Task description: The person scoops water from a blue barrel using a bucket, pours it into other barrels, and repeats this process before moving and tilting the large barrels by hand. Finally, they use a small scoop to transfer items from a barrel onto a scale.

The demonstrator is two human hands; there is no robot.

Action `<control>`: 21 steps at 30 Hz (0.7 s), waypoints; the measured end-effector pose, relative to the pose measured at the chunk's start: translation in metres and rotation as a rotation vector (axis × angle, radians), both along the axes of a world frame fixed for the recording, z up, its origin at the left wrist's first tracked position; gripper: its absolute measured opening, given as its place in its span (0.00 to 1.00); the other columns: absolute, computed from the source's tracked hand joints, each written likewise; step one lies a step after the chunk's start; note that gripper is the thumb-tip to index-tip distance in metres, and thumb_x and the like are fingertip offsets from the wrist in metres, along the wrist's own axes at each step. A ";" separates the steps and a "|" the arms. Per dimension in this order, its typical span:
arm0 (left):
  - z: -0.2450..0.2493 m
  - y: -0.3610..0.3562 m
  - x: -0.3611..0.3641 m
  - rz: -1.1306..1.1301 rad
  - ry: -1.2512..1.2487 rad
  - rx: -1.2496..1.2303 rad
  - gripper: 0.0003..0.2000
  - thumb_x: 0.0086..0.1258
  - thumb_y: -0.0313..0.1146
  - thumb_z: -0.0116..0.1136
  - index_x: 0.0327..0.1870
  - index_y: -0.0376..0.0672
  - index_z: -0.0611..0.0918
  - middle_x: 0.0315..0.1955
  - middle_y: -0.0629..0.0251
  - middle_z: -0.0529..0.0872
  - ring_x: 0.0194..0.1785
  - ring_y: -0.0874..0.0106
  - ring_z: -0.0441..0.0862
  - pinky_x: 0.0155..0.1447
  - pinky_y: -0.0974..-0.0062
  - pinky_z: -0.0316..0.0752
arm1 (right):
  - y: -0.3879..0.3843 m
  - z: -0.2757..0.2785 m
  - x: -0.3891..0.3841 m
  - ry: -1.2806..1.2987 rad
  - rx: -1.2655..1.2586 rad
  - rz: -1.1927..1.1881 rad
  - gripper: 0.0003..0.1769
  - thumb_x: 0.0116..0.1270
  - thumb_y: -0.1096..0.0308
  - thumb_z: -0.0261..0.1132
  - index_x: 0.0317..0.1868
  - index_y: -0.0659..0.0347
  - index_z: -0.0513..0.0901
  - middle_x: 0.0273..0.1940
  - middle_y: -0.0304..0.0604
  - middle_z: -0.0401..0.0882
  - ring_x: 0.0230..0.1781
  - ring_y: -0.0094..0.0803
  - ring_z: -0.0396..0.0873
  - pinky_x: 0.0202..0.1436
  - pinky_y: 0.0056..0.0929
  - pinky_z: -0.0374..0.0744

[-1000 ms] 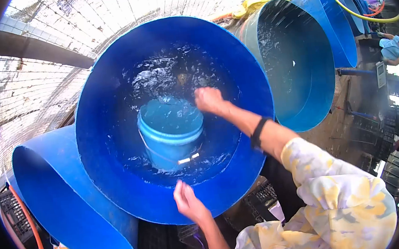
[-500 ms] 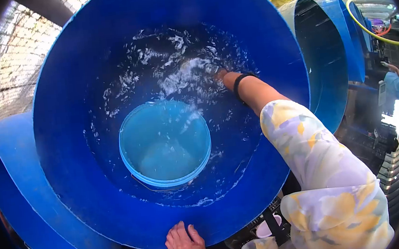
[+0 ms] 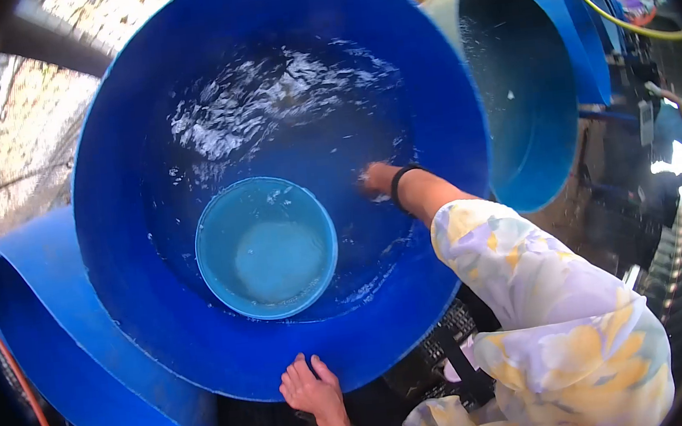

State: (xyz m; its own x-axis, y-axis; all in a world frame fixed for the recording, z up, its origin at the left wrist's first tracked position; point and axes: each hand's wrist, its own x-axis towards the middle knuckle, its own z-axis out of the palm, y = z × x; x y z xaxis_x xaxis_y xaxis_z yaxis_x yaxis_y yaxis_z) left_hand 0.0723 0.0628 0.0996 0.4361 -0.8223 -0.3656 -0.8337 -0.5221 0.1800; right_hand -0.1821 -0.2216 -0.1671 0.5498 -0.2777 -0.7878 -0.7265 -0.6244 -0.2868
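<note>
A large round blue tub holds rippling dark water. My left hand grips its near rim, with the fingers and thumb over the edge. My right hand, below a black wristband, is dipped into the water at the right; its fingers are under the surface, and I cannot make out what they hold, if anything. To the left of that hand, apart from it, a light-blue bucket sits in the tub with cloudy water inside.
Other blue tubs stand close on both sides: one at the left and one at the right, with more behind. A yellow hose curves at upper right. A person in light blue is farther off at right.
My right hand has moved toward me through the water, nearer the bucket's level. The view has shifted, and the bucket now sits more upright. My left hand stays on the rim.
</note>
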 end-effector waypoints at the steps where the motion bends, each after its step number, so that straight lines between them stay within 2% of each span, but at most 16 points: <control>1: 0.004 -0.001 -0.002 -0.023 -0.009 0.001 0.09 0.56 0.34 0.59 0.34 0.39 0.80 0.28 0.60 0.79 0.34 0.60 0.75 0.39 0.64 0.66 | 0.008 0.009 0.009 0.048 0.074 -0.169 0.10 0.54 0.65 0.60 0.36 0.54 0.85 0.40 0.47 0.83 0.42 0.39 0.82 0.43 0.38 0.78; 3: 0.002 -0.002 -0.001 -0.071 -0.036 -0.003 0.10 0.55 0.37 0.59 0.34 0.41 0.80 0.27 0.60 0.79 0.35 0.60 0.75 0.39 0.63 0.66 | -0.001 0.039 0.045 0.039 0.075 -0.081 0.08 0.53 0.66 0.60 0.30 0.55 0.85 0.35 0.45 0.84 0.38 0.35 0.83 0.37 0.37 0.79; 4: 0.000 0.001 0.000 -0.110 -0.036 -0.016 0.10 0.54 0.37 0.60 0.33 0.42 0.80 0.28 0.61 0.80 0.35 0.60 0.76 0.40 0.63 0.66 | -0.007 0.063 0.066 0.106 0.088 -0.225 0.08 0.54 0.67 0.58 0.29 0.57 0.85 0.33 0.43 0.84 0.35 0.32 0.84 0.33 0.36 0.80; 5: 0.000 0.003 0.000 -0.123 -0.039 -0.034 0.10 0.53 0.37 0.61 0.32 0.42 0.81 0.28 0.61 0.80 0.35 0.60 0.76 0.40 0.62 0.66 | -0.013 0.085 0.073 0.092 0.075 -0.266 0.08 0.54 0.67 0.58 0.29 0.57 0.85 0.33 0.43 0.84 0.35 0.32 0.84 0.33 0.36 0.80; 7: 0.003 0.003 -0.003 -0.151 -0.045 -0.039 0.10 0.53 0.38 0.61 0.32 0.43 0.81 0.27 0.62 0.80 0.35 0.61 0.77 0.40 0.62 0.66 | -0.038 0.130 0.075 0.067 0.331 -0.546 0.10 0.56 0.70 0.55 0.28 0.59 0.84 0.28 0.41 0.84 0.29 0.30 0.84 0.30 0.33 0.80; 8: 0.004 0.005 -0.003 -0.169 -0.049 -0.023 0.10 0.53 0.39 0.61 0.31 0.43 0.81 0.27 0.62 0.81 0.35 0.61 0.77 0.40 0.62 0.66 | -0.049 0.154 0.069 0.040 0.308 -0.588 0.10 0.56 0.70 0.55 0.28 0.59 0.84 0.28 0.41 0.84 0.29 0.30 0.84 0.30 0.33 0.80; 10: 0.000 0.008 -0.002 -0.161 -0.033 0.047 0.11 0.53 0.41 0.62 0.32 0.45 0.82 0.28 0.63 0.82 0.36 0.62 0.78 0.40 0.63 0.66 | -0.055 0.201 0.044 -0.103 0.422 -0.889 0.13 0.54 0.74 0.54 0.38 0.61 0.83 0.29 0.45 0.84 0.25 0.29 0.83 0.31 0.29 0.80; 11: 0.004 0.007 0.001 -0.169 0.004 0.047 0.11 0.54 0.41 0.61 0.33 0.44 0.82 0.30 0.62 0.83 0.36 0.61 0.79 0.41 0.62 0.67 | -0.051 0.236 0.025 -0.279 0.401 -1.059 0.12 0.56 0.73 0.54 0.38 0.63 0.83 0.29 0.43 0.84 0.26 0.29 0.83 0.30 0.26 0.80; 12: 0.006 0.006 0.000 -0.176 0.048 0.050 0.12 0.54 0.41 0.61 0.33 0.43 0.82 0.32 0.62 0.83 0.37 0.61 0.79 0.41 0.61 0.69 | -0.048 0.252 0.009 -0.376 0.354 -1.099 0.12 0.58 0.73 0.55 0.40 0.64 0.82 0.29 0.44 0.84 0.28 0.29 0.83 0.30 0.22 0.79; 14: -0.006 0.003 0.016 0.048 0.391 0.126 0.12 0.57 0.39 0.58 0.35 0.40 0.82 0.33 0.62 0.84 0.36 0.64 0.81 0.42 0.63 0.72 | -0.032 0.293 -0.031 -0.613 0.352 -1.296 0.13 0.58 0.75 0.55 0.42 0.65 0.82 0.30 0.45 0.84 0.29 0.29 0.83 0.30 0.22 0.79; 15: -0.026 0.005 0.037 0.130 0.720 0.045 0.12 0.60 0.37 0.57 0.36 0.38 0.81 0.33 0.64 0.84 0.36 0.68 0.81 0.37 0.68 0.76 | -0.019 0.313 -0.052 -0.718 0.344 -1.373 0.13 0.59 0.73 0.55 0.43 0.62 0.82 0.31 0.44 0.84 0.29 0.28 0.84 0.27 0.23 0.77; 16: 0.009 -0.012 0.032 0.541 0.857 0.191 0.12 0.61 0.37 0.57 0.39 0.38 0.80 0.33 0.63 0.82 0.37 0.70 0.80 0.33 0.73 0.77 | 0.000 0.333 -0.074 -0.820 0.327 -1.462 0.14 0.59 0.70 0.55 0.44 0.59 0.82 0.32 0.42 0.84 0.29 0.27 0.84 0.24 0.24 0.75; 17: 0.025 -0.021 0.040 0.625 0.903 0.232 0.12 0.61 0.37 0.57 0.41 0.39 0.79 0.35 0.58 0.82 0.38 0.67 0.79 0.31 0.74 0.77 | 0.024 0.353 -0.097 -0.886 0.270 -1.503 0.13 0.59 0.70 0.56 0.43 0.60 0.82 0.32 0.43 0.84 0.28 0.28 0.84 0.24 0.23 0.74; 18: 0.033 -0.023 0.050 0.514 0.887 0.244 0.13 0.61 0.37 0.56 0.43 0.39 0.79 0.36 0.58 0.81 0.39 0.67 0.78 0.32 0.73 0.75 | 0.048 0.365 -0.125 -0.955 0.217 -1.541 0.13 0.59 0.69 0.57 0.43 0.61 0.82 0.32 0.43 0.84 0.28 0.28 0.84 0.24 0.23 0.73; 21: 0.078 -0.025 0.076 0.316 0.727 0.285 0.14 0.61 0.40 0.56 0.42 0.42 0.78 0.35 0.60 0.81 0.40 0.67 0.78 0.36 0.69 0.73 | 0.136 0.357 -0.205 -1.088 0.124 -1.913 0.13 0.58 0.68 0.60 0.41 0.65 0.81 0.31 0.43 0.84 0.27 0.30 0.83 0.22 0.24 0.70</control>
